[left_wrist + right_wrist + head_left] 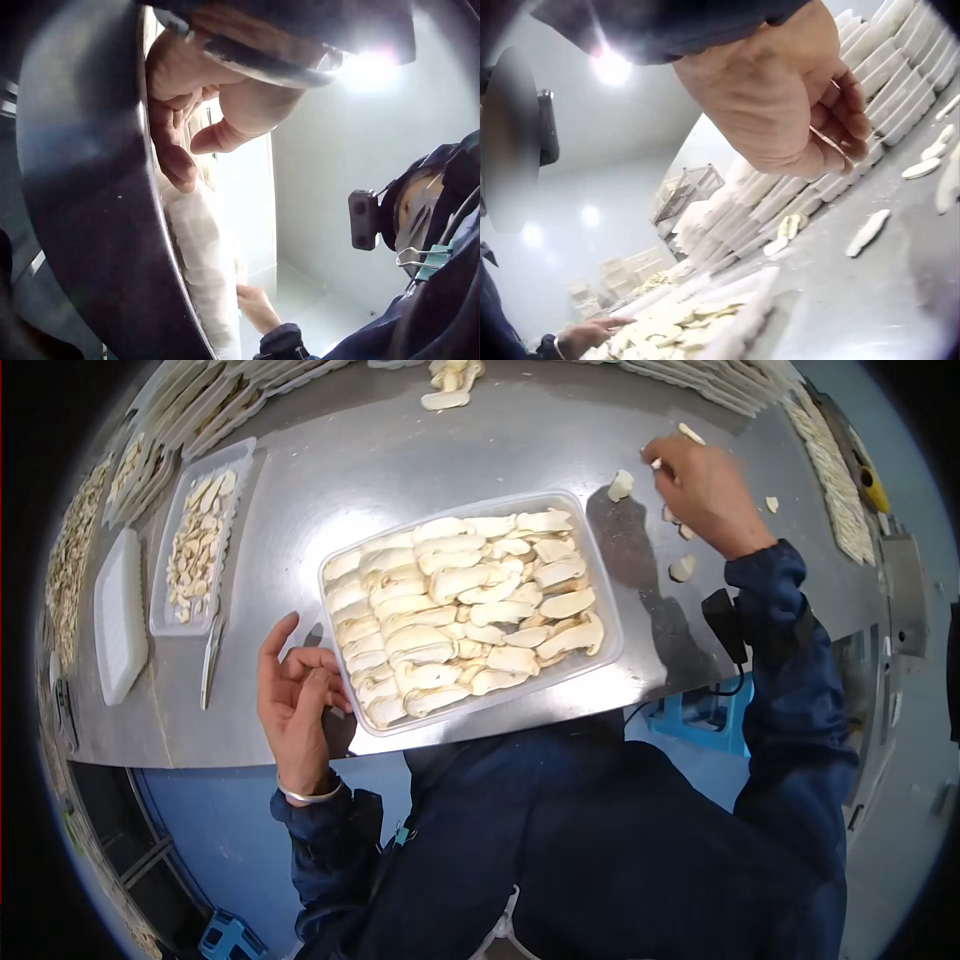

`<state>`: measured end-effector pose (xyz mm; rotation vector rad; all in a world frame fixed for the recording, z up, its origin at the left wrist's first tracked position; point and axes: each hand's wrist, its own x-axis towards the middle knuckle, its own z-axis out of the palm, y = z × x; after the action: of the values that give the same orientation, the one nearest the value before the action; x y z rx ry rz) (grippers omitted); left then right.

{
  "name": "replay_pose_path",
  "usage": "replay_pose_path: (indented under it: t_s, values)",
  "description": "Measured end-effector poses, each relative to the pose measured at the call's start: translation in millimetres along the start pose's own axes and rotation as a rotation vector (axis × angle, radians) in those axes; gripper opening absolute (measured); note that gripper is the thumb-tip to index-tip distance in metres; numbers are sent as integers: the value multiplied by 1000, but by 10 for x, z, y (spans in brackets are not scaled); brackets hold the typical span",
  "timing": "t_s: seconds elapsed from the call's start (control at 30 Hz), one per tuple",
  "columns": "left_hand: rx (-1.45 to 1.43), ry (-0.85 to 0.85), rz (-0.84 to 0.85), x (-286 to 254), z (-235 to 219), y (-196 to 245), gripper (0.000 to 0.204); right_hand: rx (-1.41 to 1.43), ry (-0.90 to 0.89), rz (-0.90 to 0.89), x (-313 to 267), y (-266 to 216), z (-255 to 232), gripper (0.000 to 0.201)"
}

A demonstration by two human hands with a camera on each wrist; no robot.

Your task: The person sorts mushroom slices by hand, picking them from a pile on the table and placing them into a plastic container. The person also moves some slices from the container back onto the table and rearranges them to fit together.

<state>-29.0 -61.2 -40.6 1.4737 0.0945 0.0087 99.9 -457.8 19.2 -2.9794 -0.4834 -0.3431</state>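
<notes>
A clear plastic tray (607, 650) stands near the table's front edge, filled with overlapping rows of pale mushroom slices (430, 643). My left hand (298, 705) is at its left side, fingers loosely bent by the rim and index finger pointing away. In the left wrist view, the left hand's fingertips (182, 174) are right at the tray's side. My right hand (708, 495) is over the table right of the tray, thumb and fingers pinching a small pale mushroom piece (657, 463). Loose mushroom pieces (620, 486) lie around it.
Left of the tray are a smaller tray of slices (196, 550), a knife (210, 665) and a white tray (122, 618). Stacked trays (690, 382) line the back. More mushroom slices (447, 400) lie at the far middle. A blue stool (705, 720) stands below the table.
</notes>
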Motion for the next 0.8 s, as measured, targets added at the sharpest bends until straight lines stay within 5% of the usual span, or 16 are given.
replay_pose_path:
  t_s: [0.1,0.4,0.5,0.8]
  values:
    - [10,12,-2,17,-9,-20,51,222,-138,-58,-101,-13,158,26]
    - [18,10,-4,20,-20,-25,52,345,-88,-70,-157,72,299,22]
    - [16,17,-10,14,-29,-20,52,263,-92,123,-111,-46,296,16]
    - [14,-15,-2,8,-36,3,51,144,31,-11,-110,-143,323,18]
